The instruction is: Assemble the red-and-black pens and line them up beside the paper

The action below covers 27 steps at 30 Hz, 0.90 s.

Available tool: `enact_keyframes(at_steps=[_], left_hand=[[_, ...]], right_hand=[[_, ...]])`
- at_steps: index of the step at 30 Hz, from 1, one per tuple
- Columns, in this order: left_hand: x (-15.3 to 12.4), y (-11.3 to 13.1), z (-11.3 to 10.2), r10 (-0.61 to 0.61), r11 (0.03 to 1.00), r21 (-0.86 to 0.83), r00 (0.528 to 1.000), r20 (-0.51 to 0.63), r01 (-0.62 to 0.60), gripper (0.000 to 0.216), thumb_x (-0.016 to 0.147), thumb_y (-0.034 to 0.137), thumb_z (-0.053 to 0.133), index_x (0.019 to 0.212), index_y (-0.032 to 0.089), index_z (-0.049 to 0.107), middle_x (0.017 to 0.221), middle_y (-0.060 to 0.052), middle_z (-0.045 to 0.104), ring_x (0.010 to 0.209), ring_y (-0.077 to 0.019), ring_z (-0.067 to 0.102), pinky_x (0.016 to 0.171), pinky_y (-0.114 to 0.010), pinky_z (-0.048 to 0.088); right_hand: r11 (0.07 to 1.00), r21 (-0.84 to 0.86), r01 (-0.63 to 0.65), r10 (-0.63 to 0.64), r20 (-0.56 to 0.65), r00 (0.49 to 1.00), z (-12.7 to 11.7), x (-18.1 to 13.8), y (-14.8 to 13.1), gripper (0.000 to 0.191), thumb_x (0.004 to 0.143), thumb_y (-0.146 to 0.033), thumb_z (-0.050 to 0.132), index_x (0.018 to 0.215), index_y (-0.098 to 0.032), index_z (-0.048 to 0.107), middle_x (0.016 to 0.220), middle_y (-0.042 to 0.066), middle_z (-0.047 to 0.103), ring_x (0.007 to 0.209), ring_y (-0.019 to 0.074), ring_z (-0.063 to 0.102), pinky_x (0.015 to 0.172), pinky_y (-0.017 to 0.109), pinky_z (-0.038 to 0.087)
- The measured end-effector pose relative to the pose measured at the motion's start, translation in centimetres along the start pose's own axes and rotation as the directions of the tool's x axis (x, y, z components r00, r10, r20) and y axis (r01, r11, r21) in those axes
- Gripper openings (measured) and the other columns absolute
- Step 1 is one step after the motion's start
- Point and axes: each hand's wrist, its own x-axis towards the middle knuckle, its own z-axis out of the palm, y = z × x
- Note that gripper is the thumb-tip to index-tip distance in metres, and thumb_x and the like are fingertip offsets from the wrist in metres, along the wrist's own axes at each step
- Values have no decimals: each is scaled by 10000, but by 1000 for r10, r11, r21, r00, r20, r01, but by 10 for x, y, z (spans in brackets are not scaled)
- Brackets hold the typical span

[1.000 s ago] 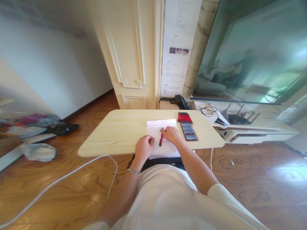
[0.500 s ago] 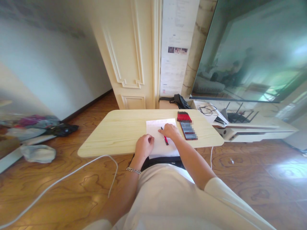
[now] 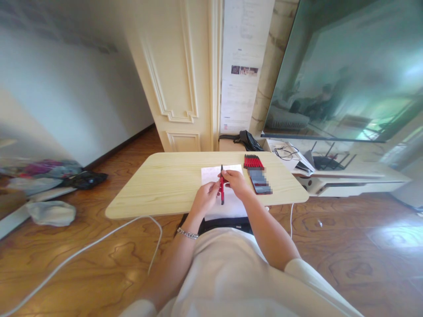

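Observation:
A red and black pen (image 3: 222, 187) stands nearly upright over a white sheet of paper (image 3: 211, 174) on the light wooden table (image 3: 165, 180). My right hand (image 3: 235, 182) grips the pen's upper part with closed fingers. My left hand (image 3: 207, 198) pinches the pen lower down from the left side. A row of several red and black pens (image 3: 253, 161) lies at the table's far right, with a dark flat box (image 3: 260, 180) just in front of it.
A white cable (image 3: 99, 240) runs across the wooden floor on the left. Cloths and bags (image 3: 49, 176) lie by the left wall. A large screen (image 3: 346, 70) stands on a low white cabinet (image 3: 350, 180) at the right. A black bag (image 3: 246, 138) sits behind the table.
My left hand moved right from its rest on the table and took hold of the pen. My right hand raised the pen from a slant on the paper to nearly upright.

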Motion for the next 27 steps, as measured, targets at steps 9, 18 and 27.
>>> enact_keyframes(at_steps=[9,18,27], left_hand=[[-4,4,25,-189,805,-571,982,8,159,376,681,466,752,793,156,569,649,-9,622,570,-123,598,560,-260,496],[-8,-2,39,-91,903,-428,989,-120,31,336,762,499,662,812,176,584,579,20,578,432,-71,459,413,-202,315],[-14,4,39,-179,753,-635,983,49,169,348,755,478,677,726,150,564,646,-9,571,450,-43,413,397,-182,253]], right_hand=[[964,266,26,-6,-76,997,14,-20,-13,362,721,-477,680,889,-156,674,805,42,658,682,122,576,597,234,460],[997,37,68,-57,-232,971,23,-14,-13,416,802,-566,567,763,-159,646,704,42,639,501,100,482,418,217,360],[937,342,-78,83,1,997,15,-19,-13,399,820,-535,560,926,-161,651,802,63,671,593,115,560,476,212,418]])
